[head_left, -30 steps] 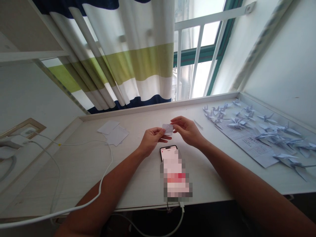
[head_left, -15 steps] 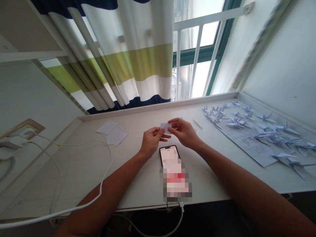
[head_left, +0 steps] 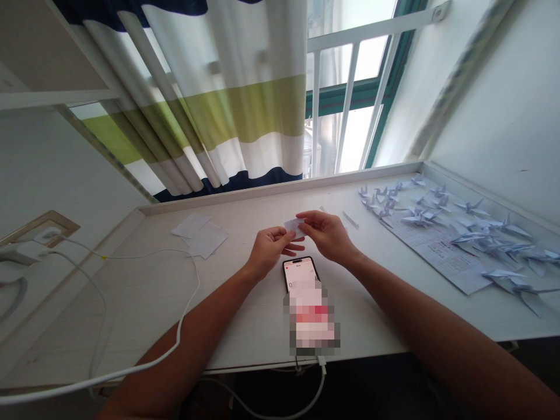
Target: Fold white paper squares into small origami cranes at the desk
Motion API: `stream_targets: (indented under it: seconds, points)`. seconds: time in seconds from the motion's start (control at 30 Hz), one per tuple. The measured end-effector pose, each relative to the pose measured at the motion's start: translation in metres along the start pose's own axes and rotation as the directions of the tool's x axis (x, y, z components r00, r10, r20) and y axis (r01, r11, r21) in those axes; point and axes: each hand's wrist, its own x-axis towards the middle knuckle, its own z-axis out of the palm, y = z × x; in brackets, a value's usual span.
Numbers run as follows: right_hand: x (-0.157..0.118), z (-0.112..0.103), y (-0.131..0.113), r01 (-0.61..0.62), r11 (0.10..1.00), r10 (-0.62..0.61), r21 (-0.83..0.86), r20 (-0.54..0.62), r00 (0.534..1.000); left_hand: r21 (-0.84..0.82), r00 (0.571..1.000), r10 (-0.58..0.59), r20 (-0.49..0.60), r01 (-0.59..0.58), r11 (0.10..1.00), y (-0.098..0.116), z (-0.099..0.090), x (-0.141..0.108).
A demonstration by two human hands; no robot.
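Between my two hands, above the white desk, is a small folded piece of white paper (head_left: 292,225). My left hand (head_left: 270,248) pinches its left lower edge between thumb and fingers, the other fingers reaching out beneath it. On the right side, my right hand (head_left: 326,234) grips the paper with thumb and forefinger. The exact folds are too small to make out. Just below the hands lies a phone (head_left: 301,271), its lit screen partly blurred.
Loose white paper sheets (head_left: 209,240) lie to the left. Thin paper strips (head_left: 350,220) are behind my right hand. Several folded paper cranes (head_left: 422,217) rest on and around a printed sheet (head_left: 470,282) at right. A white cable (head_left: 198,286) crosses my left forearm.
The paper has tilted slightly between my fingers, and my right fingers have shifted a little along its edge. Both hands stay in nearly the same place.
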Motion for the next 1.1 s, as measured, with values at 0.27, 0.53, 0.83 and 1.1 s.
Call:
stream_targets:
  seconds: [0.27, 0.53, 0.83, 1.1]
  points:
    - [0.000, 0.005, -0.009, -0.117, 0.981, 0.105, 0.153, 0.084, 0.991, -0.101, 0.995, 0.040, -0.095, -0.050, 0.994, -0.005, 0.007, 0.000]
    - [-0.003, 0.005, -0.004, -0.150, 0.984, 0.139, 0.097, 0.109, 0.984, -0.097, 1.000, -0.011, -0.026, 0.008, 0.995, -0.005, 0.010, -0.003]
    - [-0.002, 0.008, -0.007, -0.227, 0.949, 0.200, 0.219, 0.139, 0.970, -0.055, 1.000, -0.026, 0.000, 0.026, 0.998, -0.003, 0.002, -0.002]
    - [-0.002, 0.008, -0.008, -0.239, 0.945, 0.219, 0.222, 0.111, 0.969, -0.100, 1.000, -0.026, -0.009, 0.025, 0.995, -0.004, 0.004, -0.002]
